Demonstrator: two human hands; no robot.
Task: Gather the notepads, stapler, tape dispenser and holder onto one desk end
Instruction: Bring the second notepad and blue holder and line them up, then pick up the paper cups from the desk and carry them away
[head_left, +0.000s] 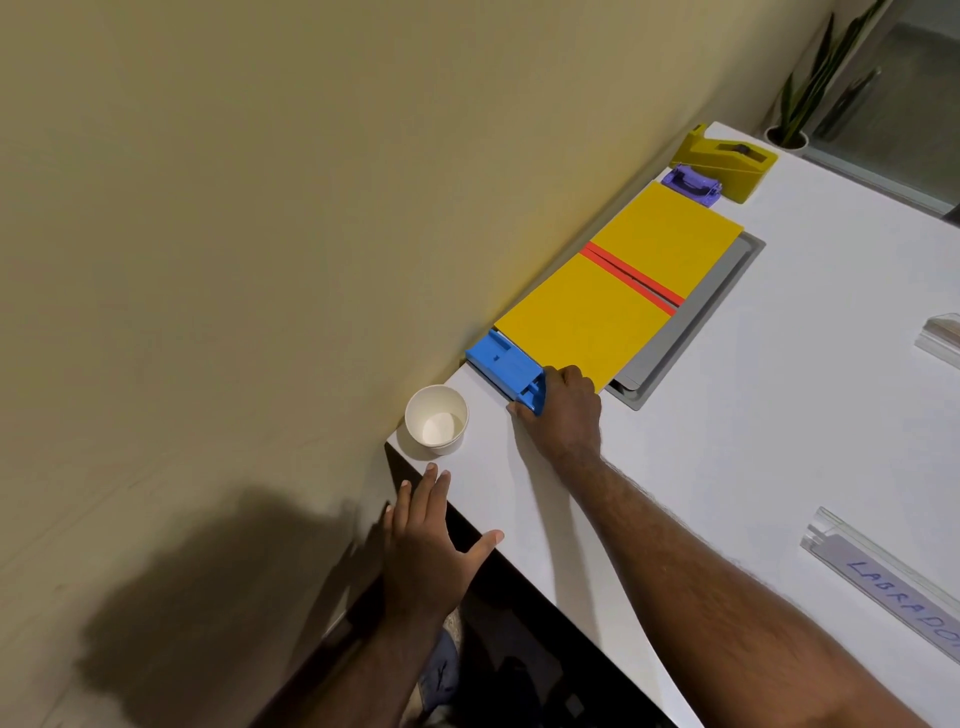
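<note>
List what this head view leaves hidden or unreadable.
- Right hand covers the near end of the blue holder.
- Nameplate: lettering cut by the right edge.
- Second clear plate: mostly out of frame.
- Grey panel: largely under the notepads.

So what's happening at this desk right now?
A person is lining up desk items along the wall. Their right hand grips the blue holder beside the nearer of two yellow notepads. The purple stapler and yellow tape dispenser sit beyond the farther pad. The left hand hangs open off the desk edge near a paper cup.
</note>
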